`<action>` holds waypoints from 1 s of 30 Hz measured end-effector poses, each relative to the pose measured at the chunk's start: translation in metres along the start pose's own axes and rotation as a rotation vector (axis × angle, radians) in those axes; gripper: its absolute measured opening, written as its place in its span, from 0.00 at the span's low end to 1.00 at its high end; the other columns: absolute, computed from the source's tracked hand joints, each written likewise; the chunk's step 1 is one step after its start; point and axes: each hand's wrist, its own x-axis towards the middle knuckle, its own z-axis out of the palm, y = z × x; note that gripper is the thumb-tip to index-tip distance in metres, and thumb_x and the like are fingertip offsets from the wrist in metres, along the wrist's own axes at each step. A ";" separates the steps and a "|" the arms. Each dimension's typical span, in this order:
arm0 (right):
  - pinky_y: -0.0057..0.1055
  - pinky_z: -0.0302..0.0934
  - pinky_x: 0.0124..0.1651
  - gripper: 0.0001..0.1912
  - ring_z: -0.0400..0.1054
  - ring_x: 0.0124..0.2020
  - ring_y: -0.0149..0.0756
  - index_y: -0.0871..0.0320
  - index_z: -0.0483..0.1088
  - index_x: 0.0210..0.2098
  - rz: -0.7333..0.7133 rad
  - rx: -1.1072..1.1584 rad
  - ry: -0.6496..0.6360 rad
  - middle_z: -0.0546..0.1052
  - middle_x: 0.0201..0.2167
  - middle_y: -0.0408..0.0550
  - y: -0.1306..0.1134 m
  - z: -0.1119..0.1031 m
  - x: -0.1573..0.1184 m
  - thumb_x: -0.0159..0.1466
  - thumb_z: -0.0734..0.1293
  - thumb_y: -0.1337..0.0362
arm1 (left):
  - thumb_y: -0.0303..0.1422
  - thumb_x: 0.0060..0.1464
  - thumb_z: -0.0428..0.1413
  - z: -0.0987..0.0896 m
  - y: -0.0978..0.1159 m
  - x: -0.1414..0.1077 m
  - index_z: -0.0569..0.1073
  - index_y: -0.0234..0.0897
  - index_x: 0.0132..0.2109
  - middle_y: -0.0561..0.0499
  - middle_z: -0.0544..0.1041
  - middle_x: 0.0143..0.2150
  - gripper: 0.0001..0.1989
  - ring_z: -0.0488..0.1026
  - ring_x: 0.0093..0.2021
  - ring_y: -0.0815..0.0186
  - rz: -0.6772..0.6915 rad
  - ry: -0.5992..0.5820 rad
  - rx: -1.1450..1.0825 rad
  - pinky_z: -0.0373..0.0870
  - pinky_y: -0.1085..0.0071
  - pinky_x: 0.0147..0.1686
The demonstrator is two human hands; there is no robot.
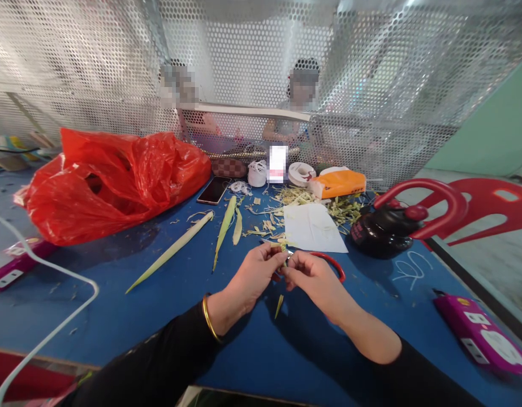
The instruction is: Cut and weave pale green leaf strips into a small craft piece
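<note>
My left hand (pixel 256 275) and my right hand (pixel 314 277) meet over the blue table (pixel 239 356). Their thumbs and fingers pinch a small pale-green leaf piece (pixel 283 246), mostly hidden by the fingertips. Behind my right hand lie scissors with red handles (pixel 335 264), partly covered. A short yellow-green leaf scrap (pixel 279 306) rests just below the hands. To the left are a long pale leaf spear (pixel 176 250), a second leaf spear (pixel 225 229) and a smaller leaf (pixel 237 226). A white paper sheet (pixel 314 229) lies just beyond my right hand.
A red plastic bag (pixel 129 181) fills the back left, near a phone (pixel 214 190). Leaf clippings (pixel 297 196), a ribbon roll (pixel 302 173) and an orange tissue pack (pixel 339 183) lie farther back. At right stand a black kettle (pixel 382 232) and a purple box (pixel 481 333).
</note>
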 end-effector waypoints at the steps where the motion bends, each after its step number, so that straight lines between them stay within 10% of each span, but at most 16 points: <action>1: 0.31 0.62 0.31 0.15 0.65 0.24 0.32 0.56 0.64 0.22 0.006 0.016 -0.003 0.68 0.19 0.38 -0.001 0.001 0.000 0.55 0.71 0.56 | 0.38 0.47 0.61 0.000 0.000 0.000 0.70 0.35 0.28 0.56 0.69 0.24 0.11 0.66 0.23 0.72 0.002 -0.009 0.006 0.62 0.74 0.26; 30: 0.28 0.57 0.30 0.15 0.63 0.23 0.29 0.58 0.69 0.24 0.080 0.273 -0.064 0.72 0.22 0.41 -0.001 -0.009 0.001 0.57 0.71 0.53 | 0.44 0.44 0.63 -0.007 0.006 0.001 0.70 0.34 0.24 0.54 0.68 0.21 0.17 0.64 0.22 0.72 -0.125 -0.202 -0.099 0.61 0.72 0.28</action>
